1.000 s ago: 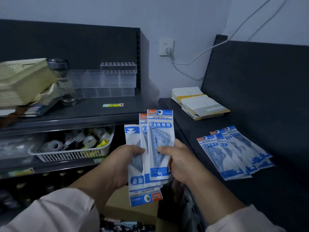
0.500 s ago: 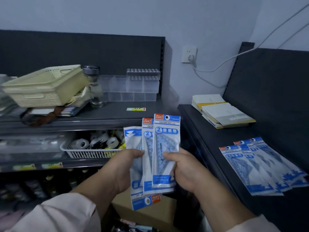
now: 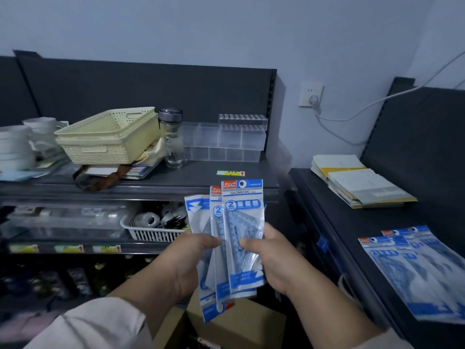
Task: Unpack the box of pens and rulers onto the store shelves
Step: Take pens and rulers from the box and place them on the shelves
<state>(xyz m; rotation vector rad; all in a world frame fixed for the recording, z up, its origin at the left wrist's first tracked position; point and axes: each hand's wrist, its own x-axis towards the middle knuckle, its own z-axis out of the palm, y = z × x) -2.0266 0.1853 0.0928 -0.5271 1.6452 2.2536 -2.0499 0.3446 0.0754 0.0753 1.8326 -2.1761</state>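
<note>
Both hands hold a fan of blue-and-white ruler packs [image 3: 239, 222] marked GEOMETRIC, upright in front of the shelves. My left hand [image 3: 191, 263] grips the packs from the left, thumb on their front. My right hand [image 3: 271, 258] grips the front pack from the right, thumb across it. A row of the same ruler packs [image 3: 415, 273] lies overlapped on the dark right shelf [image 3: 334, 238]. A brown cardboard box [image 3: 241, 321] stands below my hands, mostly hidden by the packs and my arms.
The left shelf top [image 3: 201, 177] carries a cream basket [image 3: 110, 136], a glass jar [image 3: 173, 139], clear plastic boxes [image 3: 234, 139] and white cups [image 3: 17, 144]. A white basket [image 3: 153, 233] of tape rolls sits on the shelf below. Stacked booklets [image 3: 357, 182] lie at the back right.
The view has swung left and down a little, so the shelves shifted right in frame. The hands still hold the fanned packs; the packs sit slightly closer together.
</note>
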